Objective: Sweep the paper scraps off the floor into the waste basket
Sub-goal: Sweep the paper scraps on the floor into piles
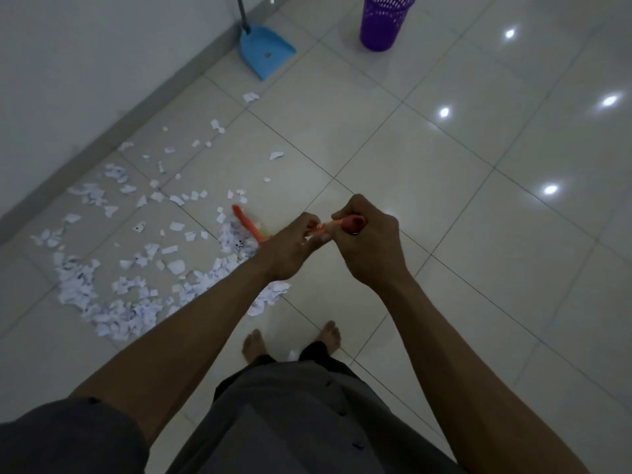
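Note:
Both hands hold an orange broom by its handle. My right hand (367,241) grips the red top end of the handle. Just below it, my left hand (290,248) curls round the shaft. The broom's orange head (246,222) touches the floor among white paper scraps (113,292), which lie spread over the tiles at the left, thickest in a curved heap near my left forearm. A purple waste basket (384,18) stands upright at the top of the view. A blue dustpan (265,51) rests on the floor beside the wall.
A white wall with a grey skirting (102,138) runs diagonally along the left. My bare feet (290,340) stand just behind the heap. Glossy tiles with light reflections stretch to the right. A few stray scraps (250,96) lie near the dustpan.

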